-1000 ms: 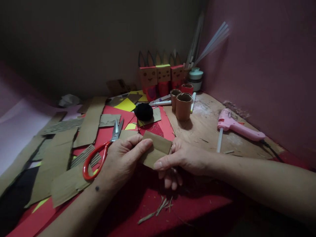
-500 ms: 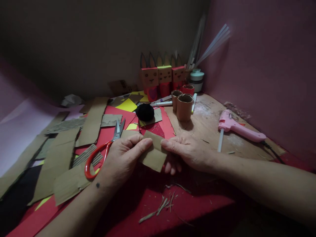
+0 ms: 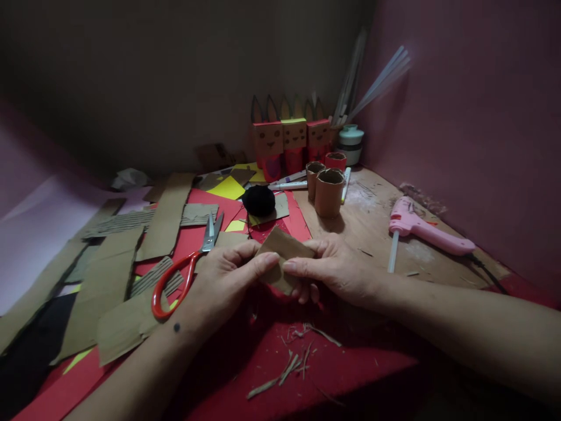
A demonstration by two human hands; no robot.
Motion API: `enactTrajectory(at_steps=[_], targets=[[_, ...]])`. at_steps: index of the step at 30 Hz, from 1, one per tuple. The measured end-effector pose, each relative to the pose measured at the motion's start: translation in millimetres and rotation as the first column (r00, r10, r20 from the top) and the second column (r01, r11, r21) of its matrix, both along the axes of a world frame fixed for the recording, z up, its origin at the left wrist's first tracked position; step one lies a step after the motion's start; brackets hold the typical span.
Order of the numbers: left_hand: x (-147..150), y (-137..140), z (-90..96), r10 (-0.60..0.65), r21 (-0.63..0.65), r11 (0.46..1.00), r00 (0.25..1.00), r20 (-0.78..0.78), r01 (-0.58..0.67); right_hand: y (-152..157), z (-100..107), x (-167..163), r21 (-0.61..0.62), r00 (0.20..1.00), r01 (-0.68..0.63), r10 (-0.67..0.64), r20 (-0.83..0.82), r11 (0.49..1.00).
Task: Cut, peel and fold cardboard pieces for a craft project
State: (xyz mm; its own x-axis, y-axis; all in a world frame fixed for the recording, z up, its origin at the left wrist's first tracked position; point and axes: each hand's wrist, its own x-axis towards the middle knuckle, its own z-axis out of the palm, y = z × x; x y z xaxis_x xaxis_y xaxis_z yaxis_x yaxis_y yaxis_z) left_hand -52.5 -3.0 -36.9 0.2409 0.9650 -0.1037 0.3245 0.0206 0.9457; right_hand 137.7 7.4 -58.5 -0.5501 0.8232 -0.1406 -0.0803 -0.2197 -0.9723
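Observation:
Between my two hands is a small piece of brown cardboard (image 3: 284, 244), bent along a crease across its middle. My left hand (image 3: 234, 269) pinches its left edge, thumb on top. My right hand (image 3: 335, 266) grips its right side, with the thumb pressed near the crease and the fingers partly hidden beneath. Close to my left wrist lie red-handled scissors (image 3: 186, 272), blades pointing away, on cardboard strips. Just beyond the held piece sits a ball of black yarn (image 3: 258, 200). Shredded cardboard bits (image 3: 289, 368) lie on the red surface below my hands.
Cardboard strips (image 3: 164, 216) and coloured paper cover the left. Cardboard tubes (image 3: 329, 193) stand behind my right hand, with decorated box-headed figures (image 3: 268, 140) farther back. A pink glue gun (image 3: 421, 225) rests at right, its cord trailing. A lidded jar (image 3: 350, 143) is in the corner.
The cardboard piece has folded more at its crease, its near half now tilted down and its far half raised. My right thumb has moved slightly left and lower.

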Motion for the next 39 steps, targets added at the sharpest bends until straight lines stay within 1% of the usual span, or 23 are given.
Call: enactTrajectory(at_steps=[3,7,11,14,16,18,21,28,32,34,39], targets=[[-1,-1,0.0,0.014,0.082,0.997,1.000,-0.015,-0.013,-1,0,1,0.040,1.000,-0.026,0.026,0.001,0.999],[0,-2,1.4,-0.019,0.108,0.994,1.000,-0.011,0.021,-3,4,2,0.031,0.999,-0.023,0.022,0.024,0.999],[5,-3,4.9,-0.051,0.078,0.995,0.998,-0.039,0.054,-3,4,2,0.015,0.999,0.005,-0.004,-0.038,1.000],[5,-2,4.8,-0.021,0.036,0.999,0.999,-0.042,0.023,1,1,1,0.024,0.998,-0.001,0.002,-0.068,1.000],[3,-1,3.1,0.008,0.008,1.000,1.000,0.005,-0.008,4,-2,0,-0.006,0.994,-0.012,0.011,-0.105,1.000],[0,2,1.2,0.006,-0.008,1.000,0.997,0.074,-0.006,5,-4,-1,-0.051,0.990,-0.029,0.022,-0.142,0.998],[-4,5,-0.5,-0.011,0.017,1.000,0.993,0.113,0.010,7,-5,-2,-0.076,0.984,-0.048,0.034,-0.175,0.996],[-5,6,2.1,0.000,0.048,0.999,0.999,0.050,-0.002,7,-6,-1,-0.076,0.977,-0.053,0.037,-0.208,0.996],[-3,5,5.0,0.025,0.098,0.995,0.996,-0.083,-0.017,7,-7,0,-0.083,0.974,-0.064,0.044,-0.222,0.994],[-2,4,5.4,0.039,0.116,0.993,0.992,-0.121,-0.025,7,-7,0,-0.094,0.973,-0.053,0.030,-0.230,0.994],[1,0,6.4,0.021,0.095,0.995,0.995,-0.101,-0.011,8,-6,0,-0.150,0.974,-0.073,0.038,-0.223,0.986]])
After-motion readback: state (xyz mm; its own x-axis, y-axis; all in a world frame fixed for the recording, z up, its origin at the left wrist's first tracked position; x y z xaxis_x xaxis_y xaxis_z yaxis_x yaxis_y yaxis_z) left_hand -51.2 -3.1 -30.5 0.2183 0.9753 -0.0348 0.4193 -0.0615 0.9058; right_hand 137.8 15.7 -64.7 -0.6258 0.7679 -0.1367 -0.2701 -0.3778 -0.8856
